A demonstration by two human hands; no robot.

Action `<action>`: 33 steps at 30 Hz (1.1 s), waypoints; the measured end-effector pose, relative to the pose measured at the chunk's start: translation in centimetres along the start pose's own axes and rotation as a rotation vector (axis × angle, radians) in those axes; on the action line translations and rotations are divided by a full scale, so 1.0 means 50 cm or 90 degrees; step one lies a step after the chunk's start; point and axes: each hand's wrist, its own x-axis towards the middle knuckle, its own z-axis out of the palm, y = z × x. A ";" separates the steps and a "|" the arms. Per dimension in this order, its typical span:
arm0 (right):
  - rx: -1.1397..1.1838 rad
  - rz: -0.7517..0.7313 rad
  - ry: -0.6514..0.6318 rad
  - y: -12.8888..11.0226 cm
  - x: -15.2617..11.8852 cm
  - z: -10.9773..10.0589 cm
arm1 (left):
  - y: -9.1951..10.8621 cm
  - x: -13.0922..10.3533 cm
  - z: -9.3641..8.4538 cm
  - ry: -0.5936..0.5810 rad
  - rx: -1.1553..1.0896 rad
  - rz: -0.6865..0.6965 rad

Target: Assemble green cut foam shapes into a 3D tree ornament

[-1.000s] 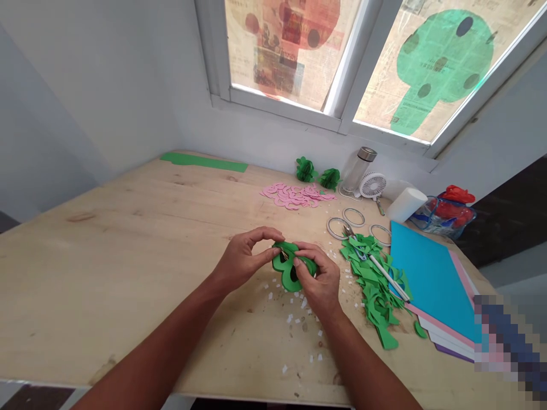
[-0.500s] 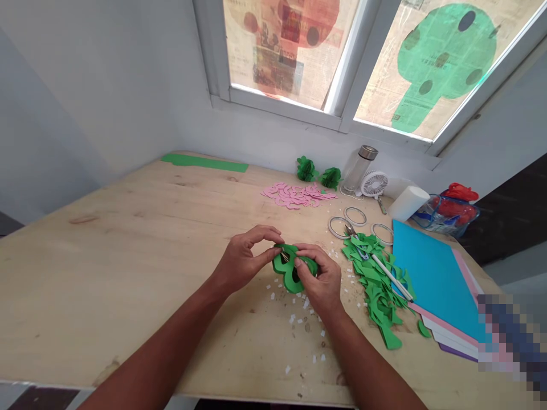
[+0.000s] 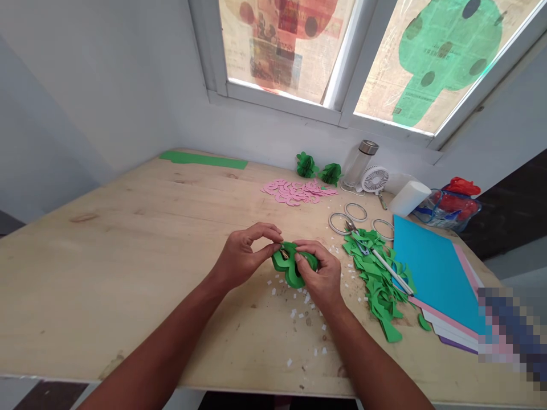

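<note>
A wooden surface [image 3: 128,267] stands against a pale wall [image 3: 145,102], with a window [image 3: 363,57] above its far edge. A green cut-out [image 3: 293,278] sits between the left hand [image 3: 239,256], pinching its left edge, and the right hand [image 3: 323,276], gripping its right side.

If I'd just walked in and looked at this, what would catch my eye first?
Probably the bright green cutout with rounded lobes, held up between the left hand and right hand in the middle of the picture. Next, the messy green scraps and big blue sheet to the right. Then the large green mushroom-like shape on the window's right pane.
</note>
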 end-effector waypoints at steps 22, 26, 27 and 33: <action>-0.043 -0.009 -0.005 -0.001 0.002 -0.002 | 0.000 0.006 -0.014 -0.165 -0.111 -0.105; -0.042 -0.015 -0.008 0.001 0.002 -0.002 | 0.002 0.006 -0.012 -0.183 -0.099 -0.119; -0.044 -0.019 -0.012 0.002 0.002 -0.002 | 0.002 0.007 -0.011 -0.174 -0.078 -0.120; -0.066 -0.054 -0.039 0.002 0.000 0.001 | -0.009 0.010 -0.012 -0.174 -0.035 -0.100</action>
